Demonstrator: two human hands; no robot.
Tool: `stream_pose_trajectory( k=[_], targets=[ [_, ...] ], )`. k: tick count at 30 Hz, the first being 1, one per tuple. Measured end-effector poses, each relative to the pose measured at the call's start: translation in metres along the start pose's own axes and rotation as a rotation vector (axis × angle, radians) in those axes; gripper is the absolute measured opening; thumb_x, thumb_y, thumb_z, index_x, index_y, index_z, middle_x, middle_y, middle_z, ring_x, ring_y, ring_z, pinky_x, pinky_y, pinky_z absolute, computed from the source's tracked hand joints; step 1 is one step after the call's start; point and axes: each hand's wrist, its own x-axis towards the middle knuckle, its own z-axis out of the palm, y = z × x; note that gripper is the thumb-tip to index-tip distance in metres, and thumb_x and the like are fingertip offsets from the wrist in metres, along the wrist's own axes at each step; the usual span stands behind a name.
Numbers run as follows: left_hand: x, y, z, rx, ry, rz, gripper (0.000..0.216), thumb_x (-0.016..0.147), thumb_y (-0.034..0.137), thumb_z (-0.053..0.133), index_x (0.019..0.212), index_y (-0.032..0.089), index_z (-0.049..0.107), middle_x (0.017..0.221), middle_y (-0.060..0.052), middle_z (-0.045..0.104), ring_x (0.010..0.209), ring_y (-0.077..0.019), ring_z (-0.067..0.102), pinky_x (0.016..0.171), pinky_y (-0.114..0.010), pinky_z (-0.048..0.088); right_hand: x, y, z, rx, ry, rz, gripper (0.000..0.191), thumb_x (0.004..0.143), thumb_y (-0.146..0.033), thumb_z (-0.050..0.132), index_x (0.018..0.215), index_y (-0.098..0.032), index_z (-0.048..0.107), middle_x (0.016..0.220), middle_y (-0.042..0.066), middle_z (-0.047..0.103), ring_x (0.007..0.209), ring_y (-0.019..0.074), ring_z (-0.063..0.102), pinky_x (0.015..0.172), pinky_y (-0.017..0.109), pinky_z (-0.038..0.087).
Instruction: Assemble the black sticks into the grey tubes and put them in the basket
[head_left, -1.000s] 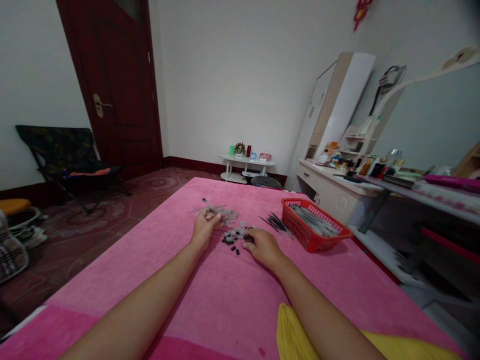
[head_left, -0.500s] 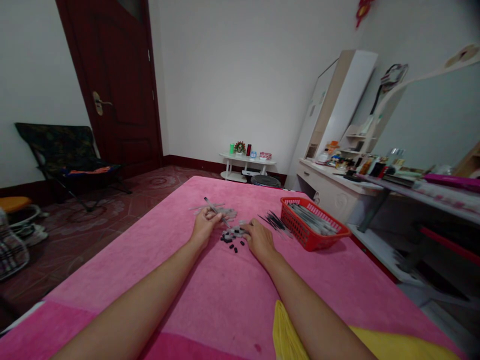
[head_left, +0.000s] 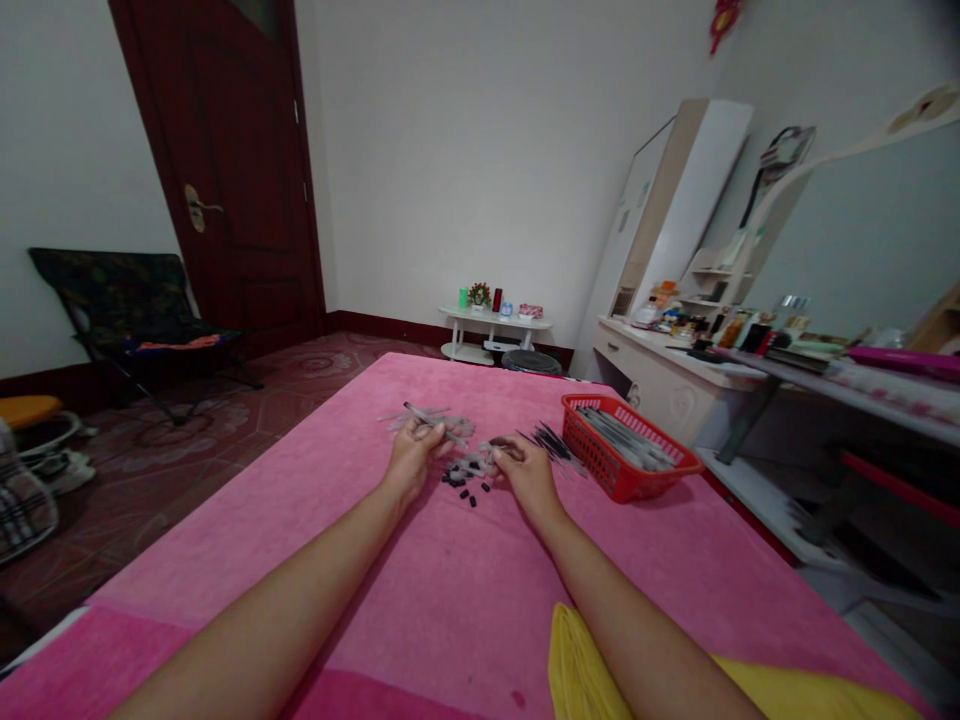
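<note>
My left hand (head_left: 410,462) is closed around a slim, clear-grey pen (head_left: 417,411), its dark end pointing up and away to the left. Behind that hand, more clear pen parts (head_left: 459,428) lie on the pink cloth. My right hand (head_left: 531,474) is pinched over the right side of a pile of small black and clear pen pieces (head_left: 457,474); whatever sits between its fingertips is too small and blurred to name. Thin black pen refills (head_left: 551,440) are spread just beyond my right hand. A red plastic basket (head_left: 626,488) with many grey pens (head_left: 626,437) stands farther right.
The pink cloth (head_left: 315,560) covers the table. Yellow fabric (head_left: 581,670) lies under my right forearm. To the right is a white dressing table (head_left: 675,375) crowded with bottles; a folding chair (head_left: 120,300) and a dark red door (head_left: 232,180) are on the left.
The pen in my left hand has tipped to a flatter angle. My right hand has lifted slightly from the small pieces, and its fingers have drawn together in a pinch.
</note>
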Motion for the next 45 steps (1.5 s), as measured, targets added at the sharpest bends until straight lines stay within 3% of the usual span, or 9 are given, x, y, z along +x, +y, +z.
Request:
stream_pose_trajectory(
  k=[6,12,16,23,34,40,45],
  targets=[
    [0.000,-0.001,-0.001,-0.013,0.045,-0.041,0.033,0.065,0.022,0.078,0.086,0.017,0.053,0.089,-0.004,0.071,0.077,-0.0161,0.070,0.064,-0.024,0.056,0.003,-0.001,-0.004,0.120,0.100,0.037,0.032,0.063,-0.043,0.070,0.071,-0.016,0.056,0.052,-0.004,0.056,0.041,0.0083,0.049,0.036,0.017,0.036],
    [-0.001,0.000,0.003,-0.023,0.027,-0.071,0.032,0.063,0.022,0.079,0.083,0.014,0.055,0.085,-0.005,0.071,0.074,-0.0151,0.069,0.068,-0.025,0.057,-0.002,-0.008,0.002,0.298,0.033,0.124,0.035,0.055,-0.037,0.078,0.072,-0.016,0.056,0.062,0.001,0.065,0.051,0.0109,0.060,0.048,0.021,0.049],
    [-0.003,-0.001,0.006,-0.043,0.029,-0.074,0.031,0.062,0.021,0.080,0.080,0.014,0.055,0.081,-0.005,0.071,0.073,-0.0158,0.069,0.069,-0.025,0.057,-0.005,-0.010,0.006,0.304,0.010,0.137,0.034,0.057,-0.035,0.077,0.074,-0.016,0.055,0.065,0.002,0.067,0.056,0.0125,0.063,0.051,0.021,0.051],
    [-0.004,-0.005,0.007,-0.021,0.009,-0.092,0.038,0.061,0.024,0.081,0.085,0.015,0.053,0.086,-0.005,0.071,0.075,-0.0165,0.070,0.070,-0.027,0.057,-0.005,-0.004,0.008,0.198,0.005,0.098,0.031,0.061,-0.036,0.072,0.078,-0.016,0.055,0.066,0.001,0.066,0.056,0.0136,0.062,0.048,0.022,0.049],
    [-0.009,-0.008,0.011,0.009,-0.025,-0.079,0.047,0.054,0.025,0.085,0.086,0.016,0.051,0.075,-0.001,0.068,0.071,-0.0159,0.068,0.065,-0.026,0.057,-0.008,-0.010,0.010,-0.221,0.016,-0.170,0.011,0.070,-0.027,0.055,0.071,-0.017,0.060,0.057,-0.002,0.056,0.052,0.0124,0.053,0.049,0.022,0.043],
    [-0.012,-0.008,0.014,0.010,-0.056,-0.064,0.051,0.048,0.026,0.087,0.082,0.015,0.050,0.073,0.000,0.066,0.075,-0.0171,0.068,0.065,-0.026,0.057,-0.008,-0.015,0.008,-0.157,0.044,-0.116,0.013,0.064,-0.026,0.057,0.069,-0.015,0.062,0.057,-0.001,0.058,0.048,0.0121,0.052,0.044,0.022,0.040],
    [-0.016,-0.004,0.016,0.036,-0.089,-0.046,0.051,0.050,0.027,0.086,0.083,0.016,0.049,0.070,0.002,0.064,0.077,-0.0173,0.069,0.064,-0.026,0.058,-0.009,-0.022,0.007,0.000,-0.012,0.084,0.012,0.061,-0.025,0.061,0.060,-0.014,0.059,0.044,-0.003,0.050,0.036,0.0089,0.044,0.035,0.021,0.036]
  ],
)
